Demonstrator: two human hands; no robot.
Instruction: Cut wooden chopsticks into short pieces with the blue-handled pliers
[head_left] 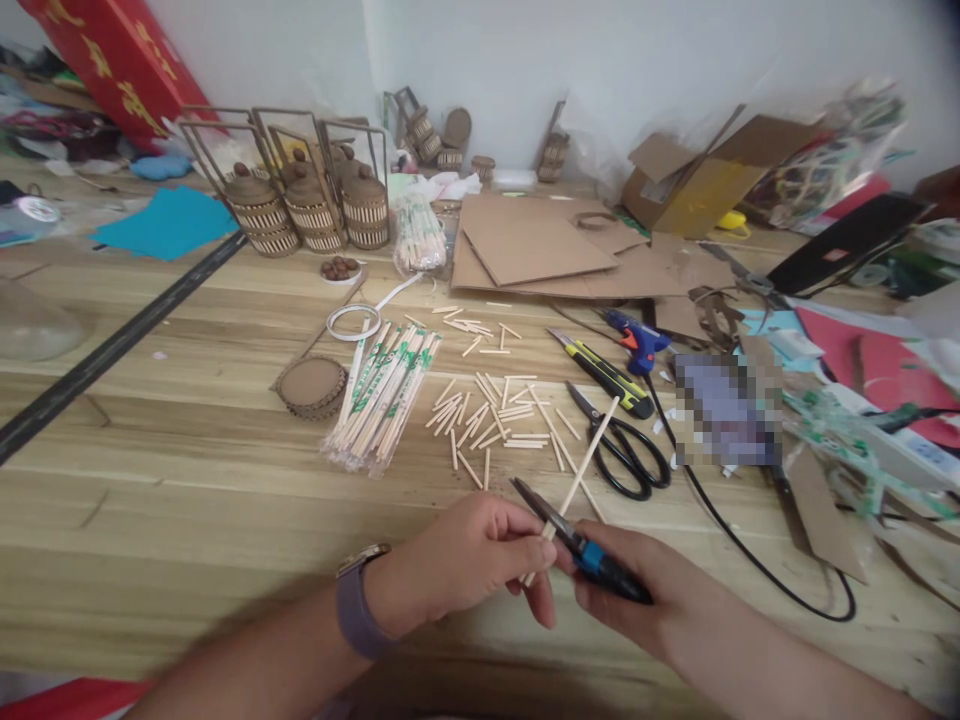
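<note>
Between the thumb and fingers of my left hand (487, 550) is a thin wooden chopstick (589, 460), slanting up and to the right. My right hand (637, 580) is closed round the black-and-blue handles of a pair of pliers-like cutters (592, 562). Their dark jaws lie across the chopstick just by my left fingertips; whether they bite into it I cannot tell. Beyond my hands, many short cut stick pieces (525, 440) lie scattered, with a few longer sticks among them. Black-handled scissors (630, 455) rest to the right of these pieces.
Wrapped chopsticks (390, 390) lie left of the pieces, near a round cardboard base (311, 387). On the right are a yellow-black utility knife (607, 375), a blue glue gun (637, 340) and its black cable. Small lidded baskets (315, 210) and cardboard sheets (532, 250) stand farther back.
</note>
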